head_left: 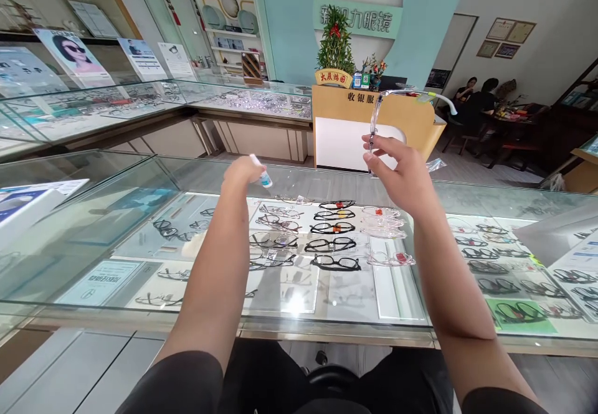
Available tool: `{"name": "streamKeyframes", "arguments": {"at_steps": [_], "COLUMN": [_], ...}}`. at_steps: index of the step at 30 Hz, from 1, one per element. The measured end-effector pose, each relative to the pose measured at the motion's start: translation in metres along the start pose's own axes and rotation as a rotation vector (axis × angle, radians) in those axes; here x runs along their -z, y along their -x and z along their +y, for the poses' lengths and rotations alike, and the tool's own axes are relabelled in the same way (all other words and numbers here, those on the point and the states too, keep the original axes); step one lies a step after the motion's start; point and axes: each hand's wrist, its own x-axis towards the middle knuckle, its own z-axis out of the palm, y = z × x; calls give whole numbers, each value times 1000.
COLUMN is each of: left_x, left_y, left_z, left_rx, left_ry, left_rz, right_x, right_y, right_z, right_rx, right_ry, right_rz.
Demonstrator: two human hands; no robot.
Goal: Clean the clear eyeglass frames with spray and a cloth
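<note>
My left hand [239, 171] is closed around a small white bottle [265, 178] with a blue label, held tilted above the glass counter [210, 305]. My right hand [406, 168] pinches a pair of clear-framed eyeglasses [375, 115] and holds it up, one temple arm pointing off to the right. Below and between my hands, rows of eyeglasses lie at the counter: black frames [336, 263] in the middle, clear frames [391, 259] nearer my right arm, thin frames [273, 240] by my left arm. Some carry red or yellow stickers.
More eyeglasses [498, 286] lie to the right, some on a green sheet [544, 322]. White display stands [28, 215] are on the left. Beyond are other glass cases [252, 99] and a wooden reception desk [334, 99]. Two people [481, 99] sit at the far right.
</note>
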Motion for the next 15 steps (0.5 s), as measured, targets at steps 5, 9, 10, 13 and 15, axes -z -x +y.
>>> {"name": "streamKeyframes", "arguments": {"at_steps": [5,9,10,13,15], "left_x": [16,7,4,-6,-9], "left_y": [25,77,92,131,150], "left_z": [44,102,115,146,158], "left_rx": [-184,-426,-451,-413,-365], "left_ry": [442,1101,1194,1337,1381], "left_rz": [96,-196,-287,-523,-655], "right_x": [8,17,18,22,23], "right_y": [-4,-4,-4,-3,-2], "right_z": [1,-5,-6,-10,-11], "right_rx": [-65,-119,-127,-141,-151], "right_ry": [-169,-322,-355,-409,-421], "right_rz": [2,-34,-39,-54,-69]}}
